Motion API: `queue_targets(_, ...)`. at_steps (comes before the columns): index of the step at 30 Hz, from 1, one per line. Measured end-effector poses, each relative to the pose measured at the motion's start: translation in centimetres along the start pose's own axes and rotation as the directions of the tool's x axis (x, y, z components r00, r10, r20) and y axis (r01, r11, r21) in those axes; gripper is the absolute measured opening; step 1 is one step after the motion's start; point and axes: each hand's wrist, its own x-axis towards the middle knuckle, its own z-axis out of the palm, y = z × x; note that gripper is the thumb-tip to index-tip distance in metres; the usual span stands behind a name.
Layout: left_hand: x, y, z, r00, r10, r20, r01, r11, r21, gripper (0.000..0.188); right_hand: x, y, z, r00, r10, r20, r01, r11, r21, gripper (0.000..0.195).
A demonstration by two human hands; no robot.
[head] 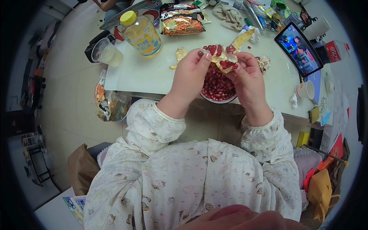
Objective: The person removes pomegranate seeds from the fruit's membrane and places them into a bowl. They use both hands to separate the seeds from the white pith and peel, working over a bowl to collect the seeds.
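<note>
Both hands grip one piece of pomegranate (225,61) with yellow rind, pale membrane and clusters of red arils. My left hand (193,70) pinches its left side between thumb and fingers. On its right side, my right hand (247,76) holds it with thumb and fingertips. Directly below the piece, a bowl (219,101) full of loose arils stands at the table's near edge, its rim partly hidden by my hands. Rind scraps (181,54) lie left of my hands, and a further pomegranate piece (264,63) lies to the right.
On the white table (141,77) stand a yellow-capped drink bottle (142,36), a plastic cup (107,53), a noodle packet (181,20), a cloth (229,15), a lit tablet (299,49), a paper cup (305,90) and a cola bottle (335,51). A waste bag (112,105) hangs at the left edge. Part of another person (113,7) shows behind the table.
</note>
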Motion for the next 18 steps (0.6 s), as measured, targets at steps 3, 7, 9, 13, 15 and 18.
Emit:
queue_targets(3, 0.2, 0.3, -0.1, 0.998, -0.051, 0.034, 0.054, 0.995, -0.079, 0.028, 0.2, -0.2, -0.2, 1.0, 0.006, 0.007, -0.006, 1.0, 0.0, 0.026)
queue_targets(7, 0.4, 0.8, -0.8, 0.995, -0.1, 0.029, 0.102, 0.992, -0.068, 0.034, 0.3, -0.6, -0.5, 1.0, -0.001, 0.01, 0.001, 0.999, 0.036, 0.025)
queue_targets(9, 0.5, 1.1, -1.1, 0.994, -0.105, 0.015, 0.106, 0.992, -0.074, 0.034, 0.5, -0.9, -0.8, 1.0, -0.009, 0.009, 0.008, 0.999, 0.046, 0.024)
queue_targets(13, 0.7, 1.8, -1.1, 0.994, -0.107, 0.001, 0.107, 0.99, -0.09, 0.033, 0.9, -1.2, -1.7, 0.999, -0.027, -0.033, 0.026, 1.0, -0.015, 0.029)
queue_targets(15, 0.7, 1.7, -1.2, 0.994, -0.106, 0.003, 0.106, 0.991, -0.083, 0.035, 1.2, -1.6, -2.6, 0.995, -0.074, -0.07, 0.068, 0.994, -0.083, 0.031)
queue_targets(18, 0.8, 1.5, -1.5, 0.996, -0.092, 0.009, 0.093, 0.995, -0.03, 0.039, 2.2, -2.6, -3.9, 0.965, -0.219, -0.147, 0.182, 0.957, -0.226, 0.028)
